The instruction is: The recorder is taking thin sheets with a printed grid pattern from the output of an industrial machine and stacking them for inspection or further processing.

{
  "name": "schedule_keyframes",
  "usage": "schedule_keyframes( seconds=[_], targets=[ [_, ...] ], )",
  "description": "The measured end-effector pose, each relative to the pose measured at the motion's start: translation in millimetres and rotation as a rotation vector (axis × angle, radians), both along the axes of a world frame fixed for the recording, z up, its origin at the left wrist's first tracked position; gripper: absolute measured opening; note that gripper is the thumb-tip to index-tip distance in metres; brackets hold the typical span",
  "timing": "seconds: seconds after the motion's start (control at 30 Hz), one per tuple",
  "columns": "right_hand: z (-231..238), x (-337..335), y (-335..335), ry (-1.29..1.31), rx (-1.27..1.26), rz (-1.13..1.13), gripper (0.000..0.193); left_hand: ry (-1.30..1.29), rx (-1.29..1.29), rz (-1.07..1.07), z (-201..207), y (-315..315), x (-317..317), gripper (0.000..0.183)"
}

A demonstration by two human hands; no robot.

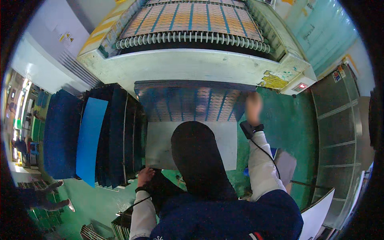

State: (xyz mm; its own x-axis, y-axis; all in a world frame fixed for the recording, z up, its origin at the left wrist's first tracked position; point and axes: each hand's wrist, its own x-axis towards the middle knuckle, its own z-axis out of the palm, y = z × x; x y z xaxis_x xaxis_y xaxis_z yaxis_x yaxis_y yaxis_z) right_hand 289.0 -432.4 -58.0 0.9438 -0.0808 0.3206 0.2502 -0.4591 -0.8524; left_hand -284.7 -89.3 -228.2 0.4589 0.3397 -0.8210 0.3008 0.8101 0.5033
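Observation:
A stack of dark glossy panels (172, 102) leans in front of the machine, its upper surface reflecting the patterned sheet above. Blurred by motion, my right hand (253, 108) is at the right edge of this stack; its fingers cannot be made out. My left hand (145, 176) is low on the left, fingers curled together beside the lower left corner of a pale grey board (160, 140); whatever they hold is hidden. My dark-clothed leg (196, 156) covers the middle of that board.
A conveyor machine (180, 66) with a row of rollers (196, 37) carries a patterned panel (192, 18) at the back. Dark upright panels (64, 136) and a bright blue sheet (92, 140) stand at left. A grey metal rack (338, 140) stands at right. Another person (44, 198) is at far left.

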Motion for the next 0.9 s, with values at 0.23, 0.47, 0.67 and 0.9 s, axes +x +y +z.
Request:
schedule_keyframes(
  seconds=[0.23, 0.47, 0.67, 0.9],
  targets=[
    [7.2, -16.8, -0.2, 0.122, 0.196, 0.005, 0.055, 0.19, 1.252, -0.901, 10.3, -7.8, 3.3, 0.031],
    [27.3, -19.7, -10.0, 0.08, 0.203, -0.003, 0.043, 0.174, 1.35, -0.845, 19.4, -15.2, 4.1, 0.027],
    [25.9, -27.0, 1.4, 0.178, 0.139, 0.17, 0.041, 0.081, 1.176, -0.796, 14.2, -5.6, -19.0, 0.025],
    [-1.4, 11.3, -16.9, 0.19, 0.19, 0.17, 0.038, -0.097, 0.207, 0.006, 32.6, -21.0, 11.8, 0.026]
  ],
)
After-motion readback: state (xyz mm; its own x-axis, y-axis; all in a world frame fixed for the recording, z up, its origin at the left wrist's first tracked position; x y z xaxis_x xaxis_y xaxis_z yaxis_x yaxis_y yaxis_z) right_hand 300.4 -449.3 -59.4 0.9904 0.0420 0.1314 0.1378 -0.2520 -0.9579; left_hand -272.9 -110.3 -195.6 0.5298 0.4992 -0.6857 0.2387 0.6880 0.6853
